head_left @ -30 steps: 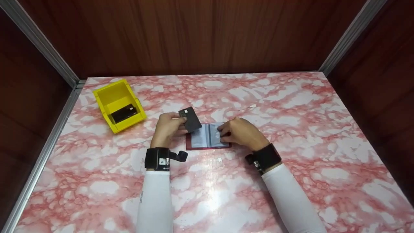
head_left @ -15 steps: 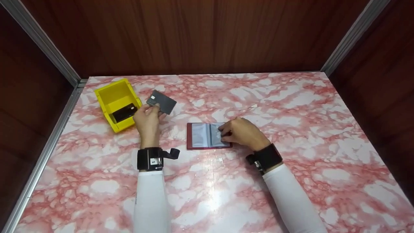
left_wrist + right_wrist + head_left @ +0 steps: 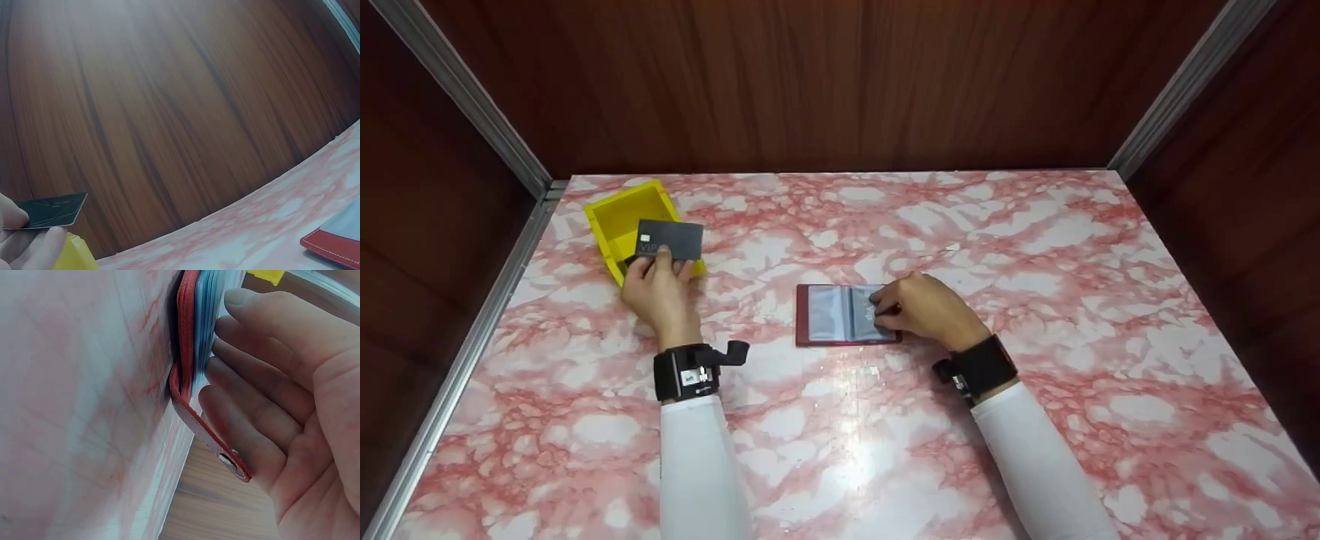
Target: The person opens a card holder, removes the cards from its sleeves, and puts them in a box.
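Note:
A dark grey card [image 3: 681,240] with a chip and the letters VIP is pinched between the thumb and fingers of my left hand [image 3: 658,298]. In the head view the card overlaps the front of the yellow bin [image 3: 669,204]. From the left wrist, the card [image 3: 53,210] appears nearly edge-on. An opened red card holder [image 3: 825,313] with clear sleeves lies mid-table. My right hand [image 3: 928,309] rests its fingertips on the right-hand sleeves. The right wrist view shows relaxed fingers [image 3: 253,396] against the stacked sleeves [image 3: 203,326], above a red snap strap [image 3: 205,430].
Part of a black item [image 3: 630,260] shows inside the bin, mostly hidden by the left hand and card. Dark wood-grain panels [image 3: 840,82] enclose the back and sides of the pink marbled table [image 3: 1035,225].
My left hand has carried the card leftward from the card holder to the bin, turning it until its long side lies nearly level. My right hand has stayed on the sleeves.

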The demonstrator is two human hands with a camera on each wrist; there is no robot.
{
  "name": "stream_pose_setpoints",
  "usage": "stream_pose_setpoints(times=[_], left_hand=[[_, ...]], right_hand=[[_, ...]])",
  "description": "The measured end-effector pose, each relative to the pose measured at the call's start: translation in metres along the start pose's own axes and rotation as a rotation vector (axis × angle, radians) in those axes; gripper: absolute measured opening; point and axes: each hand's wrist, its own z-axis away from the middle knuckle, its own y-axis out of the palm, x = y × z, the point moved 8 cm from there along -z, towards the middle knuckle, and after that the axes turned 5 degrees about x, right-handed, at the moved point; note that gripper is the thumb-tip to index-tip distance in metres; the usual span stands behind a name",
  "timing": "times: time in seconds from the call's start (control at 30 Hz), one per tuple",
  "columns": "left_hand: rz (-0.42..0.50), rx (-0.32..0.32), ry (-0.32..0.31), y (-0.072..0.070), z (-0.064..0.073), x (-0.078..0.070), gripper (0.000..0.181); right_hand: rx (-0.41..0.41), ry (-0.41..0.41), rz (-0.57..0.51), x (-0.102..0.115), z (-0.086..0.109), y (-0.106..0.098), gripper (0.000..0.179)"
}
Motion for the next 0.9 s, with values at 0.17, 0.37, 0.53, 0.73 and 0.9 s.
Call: stream_pose_setpoints(times=[0.17, 0.37, 0.53, 0.73, 0.9], left_hand=[[0.091, -0.066, -0.005, -0.012, -0.004, 0.001, 0.021], [0.168, -0.123, -0.106, -0.023, -0.009, 0.013, 0.018], [0.203, -0.144, -0.153, -0.027, -0.011, 0.024, 0.019], [0.226, -0.188, -0.149, -0.033, -0.013, 0.028, 0.027], [0.240, -0.215, -0.149, -0.037, -0.014, 0.029, 0.030]], right_hand=[[-0.016, 0.003, -0.004, -0.001, 0.002, -0.001, 0.005], [-0.029, -0.002, 0.011, 0.000, 0.002, -0.001, 0.009], [-0.030, -0.006, 0.010, 0.001, 0.001, -0.001, 0.011], [-0.039, -0.008, 0.006, 0.002, 0.001, -0.003, 0.012], [-0.039, 0.000, 0.017, 0.002, 0.001, -0.003, 0.014]])
